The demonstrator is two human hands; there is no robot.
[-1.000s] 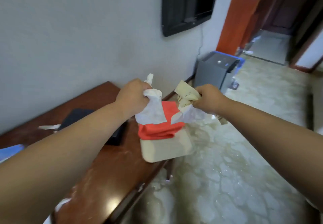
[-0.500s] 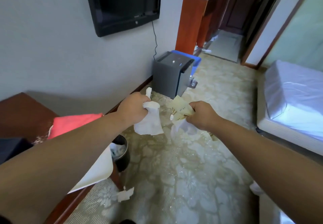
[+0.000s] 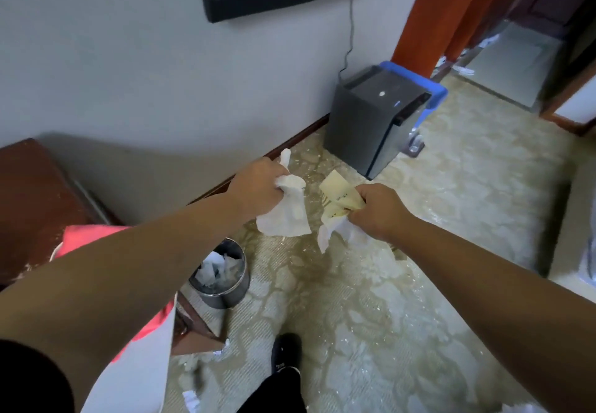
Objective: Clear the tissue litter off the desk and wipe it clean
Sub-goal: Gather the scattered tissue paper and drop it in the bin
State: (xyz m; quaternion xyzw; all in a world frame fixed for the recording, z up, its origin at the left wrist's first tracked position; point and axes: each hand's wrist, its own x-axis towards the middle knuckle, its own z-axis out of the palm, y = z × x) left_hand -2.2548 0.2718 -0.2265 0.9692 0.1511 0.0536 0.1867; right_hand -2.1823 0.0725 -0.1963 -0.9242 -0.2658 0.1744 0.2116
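While the person is standing on the patterned beige carpet [image 3: 354, 332], the dark reddish-brown wooden desk [image 3: 35, 199] is showing at the far left edge. A red-and-white fabric item [image 3: 87, 235] is lying at its near corner, partly hidden by the left forearm. Small white paper scraps [image 3: 190, 401] are lying on the carpet below the desk. Just right of the desk, a round shiny metal wastebin [image 3: 225, 296] is standing on the floor and holding crumpled white tissue litter [image 3: 214, 267]. Above and right of the bin, the left hand [image 3: 258, 193] is gripping a crumpled white tissue [image 3: 287, 219] in a closed fist, its loose end hanging over the carpet. A black shoe [image 3: 285, 348] is showing below. Near the left hand but apart from it, the right hand [image 3: 380, 211] is clutching a creased pale-yellow paper slip [image 3: 335, 191] together with a second white tissue wad [image 3: 329, 235], fingers curled round both. Farther right, a dark grey box-shaped appliance [image 3: 371, 122] is standing against the wall.
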